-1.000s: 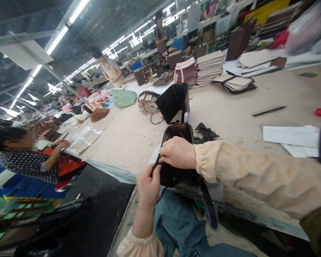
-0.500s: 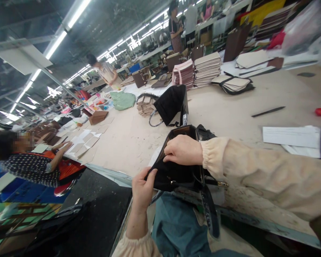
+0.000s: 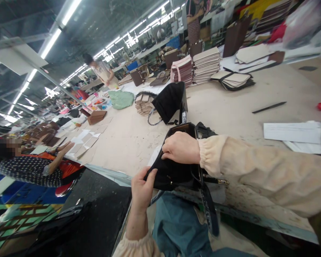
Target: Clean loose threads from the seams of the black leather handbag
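A black handbag (image 3: pixel 163 178) lies at the table's near edge, its mouth open and a strap hanging down in front. My left hand (image 3: pixel 143 187) pinches the bag's left edge between thumb and fingers. Over the opening, my right hand (image 3: pixel 180 147) has its fingers curled down at the inner rim; the bag hides the fingertips, so what they grip is partly concealed. A gold-coloured zipper pull (image 3: pixel 223 182) sticks out at the bag's right. Just beyond it stands a second black bag (image 3: pixel 169 103), also open.
Stacked panels (image 3: pixel 206 66) and a black-wrapped bundle (image 3: pixel 232 80) are farther back. A thin black strip (image 3: pixel 269 107) and white papers (image 3: pixel 291 132) lie to the right. A green plastic bag (image 3: pixel 121 99) is at left. A co-worker (image 3: pixel 29 169) sits at the left table edge.
My hands and the handbag keep nearly the same positions. The view has shifted slightly, and the seated co-worker has leaned a little to the left.
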Motion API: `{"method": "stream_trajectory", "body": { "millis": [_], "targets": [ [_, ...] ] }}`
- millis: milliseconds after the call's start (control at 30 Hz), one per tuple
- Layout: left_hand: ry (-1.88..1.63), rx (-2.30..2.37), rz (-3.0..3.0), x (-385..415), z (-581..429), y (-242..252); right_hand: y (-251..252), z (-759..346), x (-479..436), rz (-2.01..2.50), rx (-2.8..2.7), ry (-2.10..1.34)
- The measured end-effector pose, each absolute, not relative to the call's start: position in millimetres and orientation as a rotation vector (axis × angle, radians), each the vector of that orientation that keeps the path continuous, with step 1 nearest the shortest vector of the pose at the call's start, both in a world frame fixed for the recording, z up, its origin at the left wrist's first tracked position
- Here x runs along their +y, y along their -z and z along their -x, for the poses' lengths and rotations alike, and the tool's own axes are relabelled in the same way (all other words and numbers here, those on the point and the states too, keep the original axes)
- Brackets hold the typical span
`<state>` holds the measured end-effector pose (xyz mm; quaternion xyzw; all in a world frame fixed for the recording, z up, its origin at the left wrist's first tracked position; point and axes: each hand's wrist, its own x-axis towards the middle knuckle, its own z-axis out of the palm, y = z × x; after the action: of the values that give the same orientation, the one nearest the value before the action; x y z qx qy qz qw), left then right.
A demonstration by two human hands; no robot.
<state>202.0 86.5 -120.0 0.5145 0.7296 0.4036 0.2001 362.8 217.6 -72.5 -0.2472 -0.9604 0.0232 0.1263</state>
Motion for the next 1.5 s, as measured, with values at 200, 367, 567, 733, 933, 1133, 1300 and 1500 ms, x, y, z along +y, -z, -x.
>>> {"method": "stream_trajectory", "body": {
  "millis": [200, 367, 567, 733, 933, 1133, 1300, 1500],
  "targets": [
    [-1.105, 2.026, -1.409, 86.0, -199.5, 120.2, 72.7, -360.7, 216.7, 0.761, -2.800, -0.067],
    [-1.105, 1.993, -1.393, 89.5, -190.0, 127.1, 74.9, -358.9, 219.5, 0.787, -2.803, -0.128],
    [-1.141, 1.926, -1.324, 93.8, -185.8, 127.7, 78.6, -360.4, 222.1, 0.790, -2.807, -0.102],
    [-1.137, 1.843, -1.329, 96.3, -187.3, 122.6, 79.6, -365.5, 220.6, 0.770, -2.810, -0.095],
    [-1.130, 1.812, -1.333, 96.5, -185.0, 125.8, 77.1, -368.1, 223.5, 0.826, -2.788, -0.101],
    [-1.124, 1.865, -1.352, 94.6, -190.8, 119.8, 74.6, -368.3, 225.5, 0.841, -2.784, -0.062],
    [-1.111, 1.882, -1.342, 95.5, -190.4, 120.7, 76.3, -369.4, 225.4, 0.792, -2.764, -0.019],
    [-1.089, 1.872, -1.342, 96.3, -189.2, 121.6, 77.0, -367.2, 226.8, 0.775, -2.764, 0.007]
  ]
}}
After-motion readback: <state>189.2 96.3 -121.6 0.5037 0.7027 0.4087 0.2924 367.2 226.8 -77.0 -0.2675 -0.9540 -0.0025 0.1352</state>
